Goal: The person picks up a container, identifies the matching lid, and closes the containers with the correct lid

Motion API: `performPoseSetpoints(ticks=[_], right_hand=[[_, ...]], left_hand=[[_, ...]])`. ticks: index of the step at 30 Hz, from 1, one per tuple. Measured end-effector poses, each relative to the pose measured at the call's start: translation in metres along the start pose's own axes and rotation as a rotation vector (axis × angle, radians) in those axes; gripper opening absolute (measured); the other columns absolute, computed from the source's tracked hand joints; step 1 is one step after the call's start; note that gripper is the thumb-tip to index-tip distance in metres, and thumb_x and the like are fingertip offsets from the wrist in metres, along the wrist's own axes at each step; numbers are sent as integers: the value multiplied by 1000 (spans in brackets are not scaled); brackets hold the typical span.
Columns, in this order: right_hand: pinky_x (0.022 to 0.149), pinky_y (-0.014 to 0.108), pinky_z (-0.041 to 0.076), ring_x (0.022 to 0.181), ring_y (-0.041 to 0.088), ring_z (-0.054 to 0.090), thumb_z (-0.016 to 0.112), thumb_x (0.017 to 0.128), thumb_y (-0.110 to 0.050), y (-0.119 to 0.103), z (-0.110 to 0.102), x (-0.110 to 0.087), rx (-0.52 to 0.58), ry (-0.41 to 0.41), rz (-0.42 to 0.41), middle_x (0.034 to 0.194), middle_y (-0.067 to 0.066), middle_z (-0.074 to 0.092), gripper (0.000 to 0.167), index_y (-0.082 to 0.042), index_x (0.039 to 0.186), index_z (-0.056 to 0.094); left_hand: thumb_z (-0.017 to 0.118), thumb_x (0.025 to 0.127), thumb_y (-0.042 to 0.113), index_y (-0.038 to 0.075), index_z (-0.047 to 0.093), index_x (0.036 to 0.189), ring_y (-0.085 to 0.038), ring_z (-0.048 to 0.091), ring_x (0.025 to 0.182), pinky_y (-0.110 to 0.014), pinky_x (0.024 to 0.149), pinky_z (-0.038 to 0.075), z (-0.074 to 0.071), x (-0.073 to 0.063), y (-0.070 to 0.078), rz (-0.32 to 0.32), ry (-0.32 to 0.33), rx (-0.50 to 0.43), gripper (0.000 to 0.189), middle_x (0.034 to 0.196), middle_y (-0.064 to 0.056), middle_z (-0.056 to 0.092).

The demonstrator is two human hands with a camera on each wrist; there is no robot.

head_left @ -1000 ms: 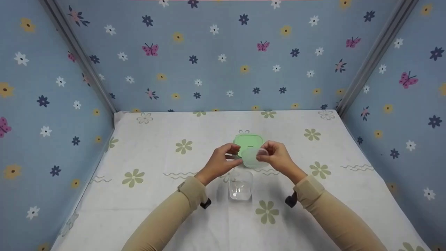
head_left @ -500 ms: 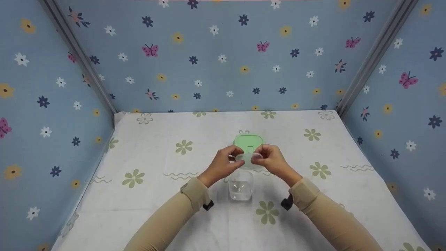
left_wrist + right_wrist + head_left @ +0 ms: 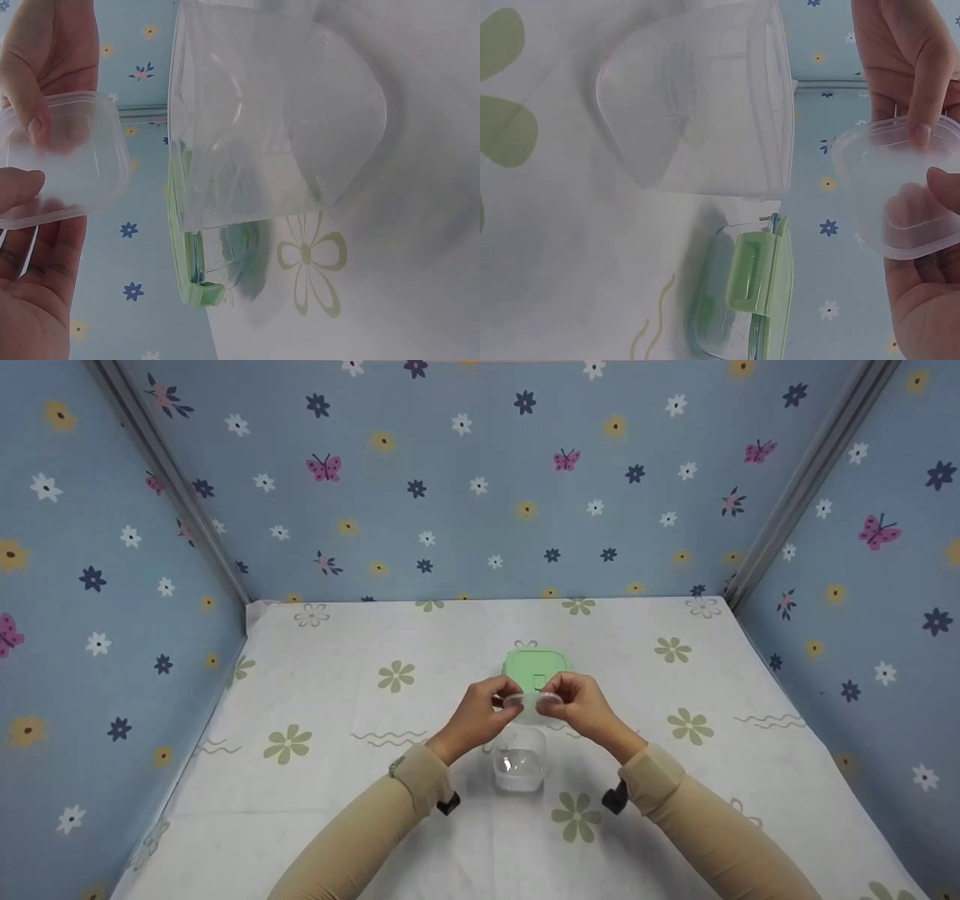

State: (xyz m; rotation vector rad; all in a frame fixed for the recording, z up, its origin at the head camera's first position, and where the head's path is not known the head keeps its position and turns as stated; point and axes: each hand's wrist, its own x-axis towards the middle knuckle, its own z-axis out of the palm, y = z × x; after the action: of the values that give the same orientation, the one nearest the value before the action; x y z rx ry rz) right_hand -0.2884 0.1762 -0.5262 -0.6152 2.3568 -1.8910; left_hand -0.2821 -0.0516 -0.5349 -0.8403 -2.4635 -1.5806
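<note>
Both hands hold a small translucent plastic lid (image 3: pixel 82 161) with rounded corners, raised above the table. My left hand (image 3: pixel 478 711) pinches its left edge between thumb and fingers, and my right hand (image 3: pixel 586 705) pinches the right edge. In the head view the lid appears thin, nearly edge-on. Just nearer than the hands, a clear plastic container (image 3: pixel 519 763) stands upright on the cloth without a lid. Beyond the hands sits a clear food container with a green lid (image 3: pixel 536 661); a green side clip (image 3: pixel 751 270) shows in the right wrist view.
A white tablecloth (image 3: pixel 322 802) with green flowers covers the table. Blue flowered panels (image 3: pixel 450 465) close off the back and both sides, with grey posts (image 3: pixel 810 472) at the rear corners.
The lid has tipped from showing its face to nearly edge-on in the head view. My right hand has shifted left, closer to my left hand. The containers stay put.
</note>
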Motion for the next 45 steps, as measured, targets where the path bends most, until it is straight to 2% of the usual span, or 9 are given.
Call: performPoseSetpoints(ticks=[4,8,11,15,21,27,31,39,45], right_hand=[[71,17,55,79,7,62,82,87,8,0,-2,-1,-43,-21,13,97,13,73,24,13,107,70],[89,18,59,104,20,72,83,90,2,0,-6,-1,-70,-46,22,120,31,72,35,11,120,70],[99,23,60,121,35,72,82,93,-2,-1,-9,-2,-75,-59,36,130,34,69,40,11,128,68],[102,24,59,127,44,69,80,98,-8,0,-12,-3,-74,-65,57,133,33,69,40,10,132,68],[98,16,56,120,30,72,76,101,-12,5,-14,-3,-76,-45,109,133,30,70,39,8,134,69],[89,23,62,101,10,71,69,105,-13,4,-15,-5,54,-59,234,125,17,71,46,14,141,60],[84,26,64,93,11,71,65,107,-12,4,-15,-5,157,-98,300,116,5,68,53,20,146,50],[82,27,65,85,14,75,62,108,-13,1,-14,-4,256,-141,436,115,6,68,54,17,151,45],[80,26,66,79,13,76,60,108,-11,0,-13,-3,355,-150,535,97,3,73,52,14,152,45]], left_hand=[[72,97,-4,1,71,98,-9,62,87,-28,82,60,-1,-1,-2,10,12,9,6,92,-12,71],[72,96,-5,1,71,97,-12,64,87,-29,83,62,-4,-4,-5,42,33,33,7,91,-12,72],[72,96,-7,-1,72,99,-19,68,88,-34,84,63,-6,-6,-8,75,43,64,7,94,-13,73],[73,95,-9,-2,73,99,-24,71,90,-38,85,64,-8,-9,-10,137,56,119,8,94,-14,74],[73,88,-14,2,72,97,-23,71,91,-38,85,63,-8,-14,-12,280,98,263,19,93,-11,73],[76,83,-17,6,72,97,-21,70,90,-35,82,62,-8,-18,-12,406,133,385,26,94,-8,73],[78,81,-16,7,72,95,-21,71,90,-34,83,62,-8,-19,-13,453,162,439,28,94,-6,74],[79,82,-15,7,73,94,-19,71,93,-30,86,63,-8,-20,-14,519,170,491,25,96,-5,74],[79,85,-13,5,74,93,-18,71,92,-28,85,63,-7,-21,-15,566,174,514,21,95,-6,73]])
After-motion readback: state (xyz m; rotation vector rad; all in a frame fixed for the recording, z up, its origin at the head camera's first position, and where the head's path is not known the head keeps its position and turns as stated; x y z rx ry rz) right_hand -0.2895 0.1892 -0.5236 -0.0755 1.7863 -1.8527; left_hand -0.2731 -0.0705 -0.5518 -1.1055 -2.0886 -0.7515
